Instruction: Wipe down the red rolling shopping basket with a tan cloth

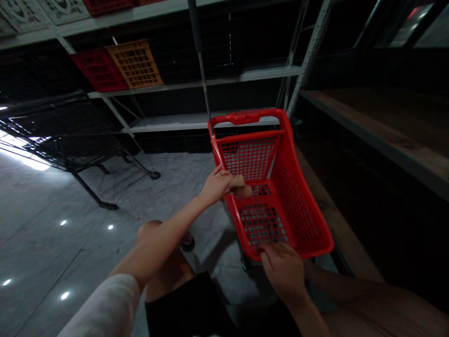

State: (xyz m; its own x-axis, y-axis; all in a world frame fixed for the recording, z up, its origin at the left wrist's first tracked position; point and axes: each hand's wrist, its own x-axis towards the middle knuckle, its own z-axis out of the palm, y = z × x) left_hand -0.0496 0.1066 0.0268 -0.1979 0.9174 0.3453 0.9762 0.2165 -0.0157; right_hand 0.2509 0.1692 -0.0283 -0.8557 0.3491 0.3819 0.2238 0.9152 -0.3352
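A red plastic shopping cart with grid walls stands in the middle of the view. My left hand is closed at its left rim and holds a tan, cloth-like piece that reaches over the inside of the basket. At the near rim is my right hand, its fingers bent over the edge and partly hidden; it grips the rim. A thin pole rises from the left end of the cart's handle.
Behind the cart, a metal shelf carries a red crate and a yellow crate. A dark wire cart stands at the left on the tiled floor. Wooden-edged shelving runs along the right.
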